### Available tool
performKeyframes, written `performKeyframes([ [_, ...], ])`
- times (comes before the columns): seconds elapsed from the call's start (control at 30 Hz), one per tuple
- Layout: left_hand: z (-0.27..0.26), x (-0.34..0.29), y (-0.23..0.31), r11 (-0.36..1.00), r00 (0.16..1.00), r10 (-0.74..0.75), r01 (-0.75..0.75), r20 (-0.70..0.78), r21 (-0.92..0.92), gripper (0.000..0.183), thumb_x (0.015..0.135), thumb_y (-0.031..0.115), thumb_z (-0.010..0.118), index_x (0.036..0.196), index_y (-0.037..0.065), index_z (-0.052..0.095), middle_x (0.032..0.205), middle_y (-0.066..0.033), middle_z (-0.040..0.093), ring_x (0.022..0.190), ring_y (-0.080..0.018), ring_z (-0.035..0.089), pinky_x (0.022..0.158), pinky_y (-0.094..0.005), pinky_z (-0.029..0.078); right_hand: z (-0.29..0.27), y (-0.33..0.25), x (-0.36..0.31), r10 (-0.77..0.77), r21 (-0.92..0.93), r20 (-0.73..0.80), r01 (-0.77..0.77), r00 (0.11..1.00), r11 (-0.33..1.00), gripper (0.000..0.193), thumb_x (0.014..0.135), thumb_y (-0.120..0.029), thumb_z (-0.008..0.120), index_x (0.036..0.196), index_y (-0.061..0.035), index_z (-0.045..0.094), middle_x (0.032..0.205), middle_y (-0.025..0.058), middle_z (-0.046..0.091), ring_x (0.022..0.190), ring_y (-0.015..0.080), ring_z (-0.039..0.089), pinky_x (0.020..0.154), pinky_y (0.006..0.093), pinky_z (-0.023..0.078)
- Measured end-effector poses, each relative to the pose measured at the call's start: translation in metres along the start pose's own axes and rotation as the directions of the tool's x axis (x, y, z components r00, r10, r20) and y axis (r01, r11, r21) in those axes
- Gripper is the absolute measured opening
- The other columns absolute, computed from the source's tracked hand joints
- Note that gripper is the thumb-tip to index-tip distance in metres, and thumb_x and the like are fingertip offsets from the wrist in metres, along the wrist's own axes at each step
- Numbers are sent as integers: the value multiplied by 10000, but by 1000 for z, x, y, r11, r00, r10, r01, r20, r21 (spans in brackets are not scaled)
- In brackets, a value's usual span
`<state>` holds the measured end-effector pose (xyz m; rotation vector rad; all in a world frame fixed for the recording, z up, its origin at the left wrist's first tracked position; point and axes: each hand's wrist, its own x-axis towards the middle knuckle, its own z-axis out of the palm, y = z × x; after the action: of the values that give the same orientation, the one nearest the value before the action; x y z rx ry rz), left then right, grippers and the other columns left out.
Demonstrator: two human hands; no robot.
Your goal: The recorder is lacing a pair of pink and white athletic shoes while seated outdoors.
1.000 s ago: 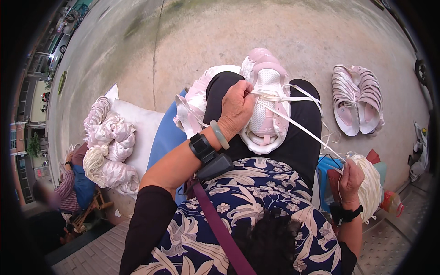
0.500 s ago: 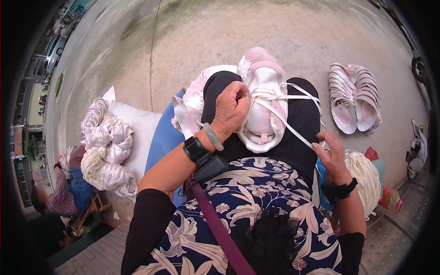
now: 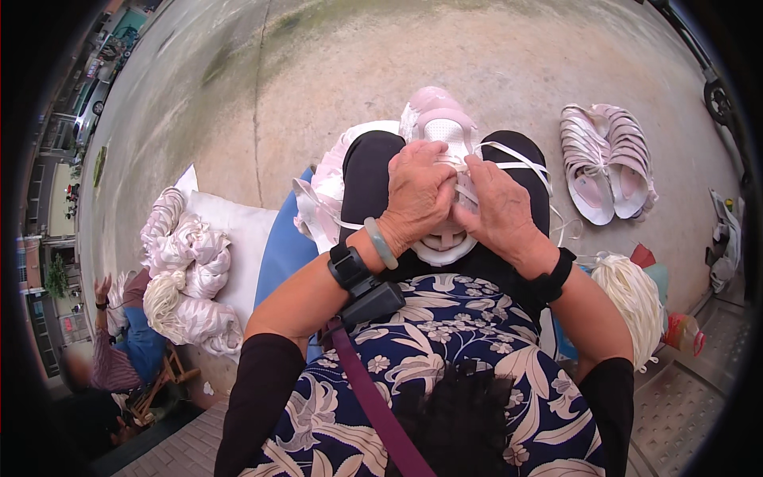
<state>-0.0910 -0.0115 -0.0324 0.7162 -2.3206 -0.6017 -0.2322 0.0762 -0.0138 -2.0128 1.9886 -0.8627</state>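
A pink and white shoe upper [image 3: 447,129] lies between my knees, its toe pointing away from me and its heel opening near my belly. My left hand [image 3: 419,191] is closed over its left side, fingers bent at the lacing. Against the right side, my right hand [image 3: 501,208] has thumb and fingers drawn together at the eyelets. A white shoelace [image 3: 517,157] runs from the upper across my right knee, and its loose end curls beside that knee. My hands hide most of the lacing, and the bit of lace at the fingertips is partly covered.
Stacked pink and white uppers [image 3: 608,163] stand on the concrete at the right. A bundle of white laces [image 3: 628,298] hangs by my right forearm. More bundled uppers [image 3: 191,246] lie on a white sheet [image 3: 242,230] at the left. Beyond them sits another person [image 3: 119,350].
My right hand has come from the right, where it pulled the lace out taut, to the upper beside my left hand. That lace strand no longer stretches across my right thigh.
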Motion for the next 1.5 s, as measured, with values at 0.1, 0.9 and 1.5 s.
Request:
performKeyframes([
  [0.1,4,2,0,1000,1000,-19,18,9,21,119,747,112,609,829,56,675,1155,-135,582,1098,-324,496,940,-427,347,0,2,0,4,10,-10,-4,1000,1000,444,709,-204,624,1072,24,507,922,178,582,820,342,605,684,418,501],
  [0.9,-1,16,2,1000,996,21,-20,89,-20,13,722,31,590,716,21,585,1250,-164,543,1138,-352,481,969,-440,350,7,12,-9,209,307,-39,-187,977,933,502,700,-183,603,1144,32,508,906,206,599,825,359,598,741,411,486],
  [1.5,-235,-198,-170,58,605,-745,479,-281,876,104,707,72,547,729,8,626,972,-143,605,908,-354,563,844,-462,414,8,19,-12,341,435,36,-322,939,841,615,675,-195,649,1220,28,474,904,138,584,721,254,591,700,347,501],
])
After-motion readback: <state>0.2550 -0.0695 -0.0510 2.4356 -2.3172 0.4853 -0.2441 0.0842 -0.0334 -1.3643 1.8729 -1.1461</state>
